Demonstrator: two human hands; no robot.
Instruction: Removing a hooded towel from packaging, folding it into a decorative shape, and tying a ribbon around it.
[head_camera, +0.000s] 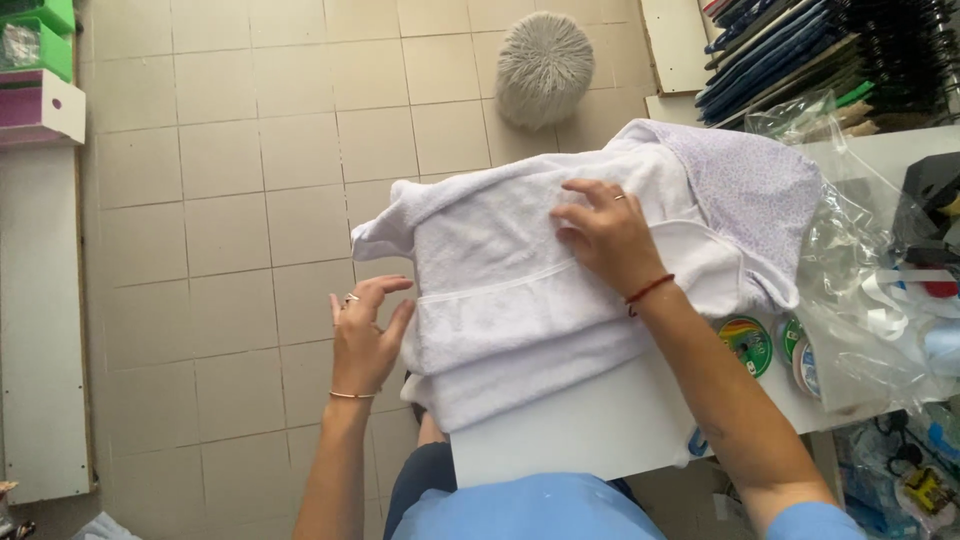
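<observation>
- A folded white towel is laid on the white table, overhanging its left edge
- The right hand is pressed flat on top of the towel, fingers spread
- The left hand is held open against the towel's left edge, gripping nothing
- Clear plastic wrap is seen to the right of the towel

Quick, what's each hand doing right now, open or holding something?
Left hand: open, fingers against the side edge of the folded white towel, gripping nothing.
Right hand: open, pressed flat on top of the towel.
</observation>
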